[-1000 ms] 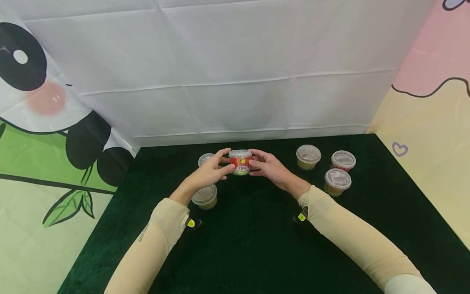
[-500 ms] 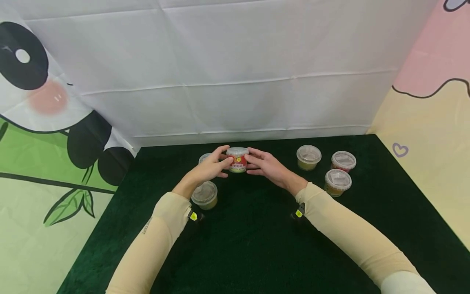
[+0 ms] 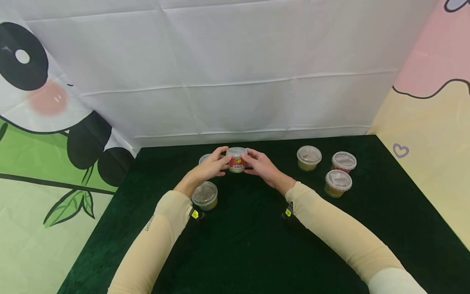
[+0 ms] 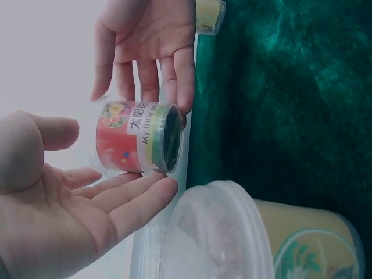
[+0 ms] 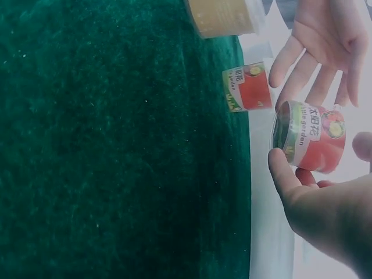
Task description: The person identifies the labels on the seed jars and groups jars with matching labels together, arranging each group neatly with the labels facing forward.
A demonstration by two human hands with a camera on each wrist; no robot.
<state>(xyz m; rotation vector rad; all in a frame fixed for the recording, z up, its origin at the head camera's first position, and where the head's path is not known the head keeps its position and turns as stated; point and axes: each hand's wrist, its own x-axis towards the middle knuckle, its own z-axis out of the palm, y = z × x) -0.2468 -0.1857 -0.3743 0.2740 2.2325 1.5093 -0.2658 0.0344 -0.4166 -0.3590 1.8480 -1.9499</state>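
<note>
In the head view, a clear-lidded cup with a red label is held upright between the left hand and right hand. Thumbs show on the near side, with other fingers around its sides. The left wrist view shows the left hand with fairly straight fingers along one side of the cup; the right hand is opposite. In the right wrist view, a right fingertip touches the cup near its base. Parts of the fingers are hidden behind it.
Beside the left wrist stands a lidded cup; another cup is partly hidden behind the left hand. Three lidded cups stand at the right on the dark green cloth. White fabric rises behind.
The held cup has shifted slightly left and up in the head view. The right hand and forearm have moved left with it; the left hand has moved slightly. The other cups stay put.
</note>
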